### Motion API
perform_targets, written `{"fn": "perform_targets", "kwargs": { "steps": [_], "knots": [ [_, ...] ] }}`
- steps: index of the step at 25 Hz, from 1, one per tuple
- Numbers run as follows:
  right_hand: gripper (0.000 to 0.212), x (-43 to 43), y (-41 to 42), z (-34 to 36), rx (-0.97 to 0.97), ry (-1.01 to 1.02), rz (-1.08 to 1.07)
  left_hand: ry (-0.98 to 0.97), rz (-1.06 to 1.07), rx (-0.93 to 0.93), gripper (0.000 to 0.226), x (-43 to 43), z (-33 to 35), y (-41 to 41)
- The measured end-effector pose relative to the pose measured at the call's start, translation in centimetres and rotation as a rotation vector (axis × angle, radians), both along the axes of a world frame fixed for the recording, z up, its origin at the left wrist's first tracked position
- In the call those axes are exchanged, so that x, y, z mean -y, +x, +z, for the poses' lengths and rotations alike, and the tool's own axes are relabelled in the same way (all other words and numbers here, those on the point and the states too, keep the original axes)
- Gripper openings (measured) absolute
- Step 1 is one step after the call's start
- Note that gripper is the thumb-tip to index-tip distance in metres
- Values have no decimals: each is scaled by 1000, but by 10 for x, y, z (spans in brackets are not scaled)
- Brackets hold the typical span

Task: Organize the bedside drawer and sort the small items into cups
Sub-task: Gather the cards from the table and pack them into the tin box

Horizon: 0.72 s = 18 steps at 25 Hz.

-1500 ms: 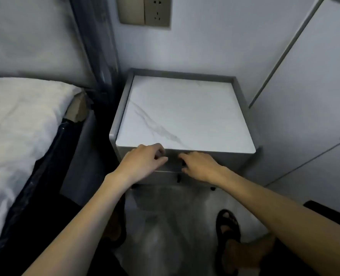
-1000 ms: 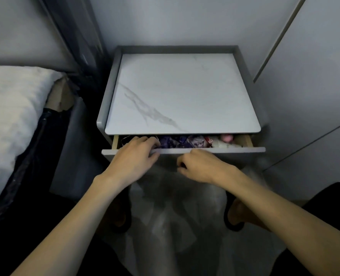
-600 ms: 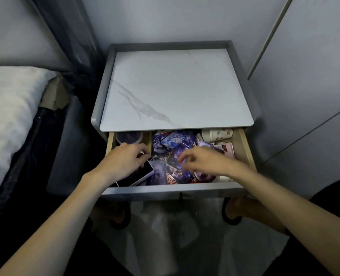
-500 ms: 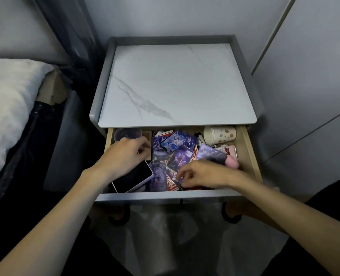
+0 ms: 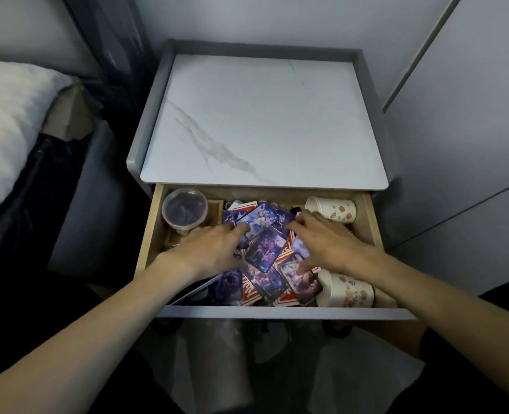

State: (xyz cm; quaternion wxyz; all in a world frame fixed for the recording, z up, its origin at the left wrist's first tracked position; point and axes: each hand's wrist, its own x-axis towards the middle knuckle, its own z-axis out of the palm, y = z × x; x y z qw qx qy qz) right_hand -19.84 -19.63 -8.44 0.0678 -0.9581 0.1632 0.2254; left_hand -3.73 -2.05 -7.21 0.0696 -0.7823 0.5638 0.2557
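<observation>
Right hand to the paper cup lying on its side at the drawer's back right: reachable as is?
Probably yes. The right hand rests on the cards right beside that paper cup, nothing lies over the cup, and the drawer is pulled out far enough to expose it.

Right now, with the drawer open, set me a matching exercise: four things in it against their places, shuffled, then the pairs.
Things:
1. clear plastic cup
2. picture cards
3. phone
4. farther paper cup

Places:
A. back right corner, on its side
B. front left corner, lying flat
C. back left corner, upright
D. heaped in the middle, under the left hand and the right hand

Pairs: 1-C, 2-D, 3-B, 4-A.
</observation>
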Motion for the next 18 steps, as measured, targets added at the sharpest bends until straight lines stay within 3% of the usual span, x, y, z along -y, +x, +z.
{"fn": "perform_targets", "kwargs": {
  "steps": [2,5,9,14,18],
  "knots": [
    [95,-1,-4,-14,-20,-8,13,82,-51,52,84,-1,-8,-7],
    [79,4,-5,-17,118,-16,-8,105,-90,147,92,5,-14,-6],
    [52,6,-7,-17,158,277,-72,128,-125,238,94,15,-23,-13],
    [54,14,2,-1,174,501,-270,102,-128,189,67,19,-30,-11],
    [57,0,3,-16,65,346,-31,113,-33,65,53,25,-23,2]
  ]
}}
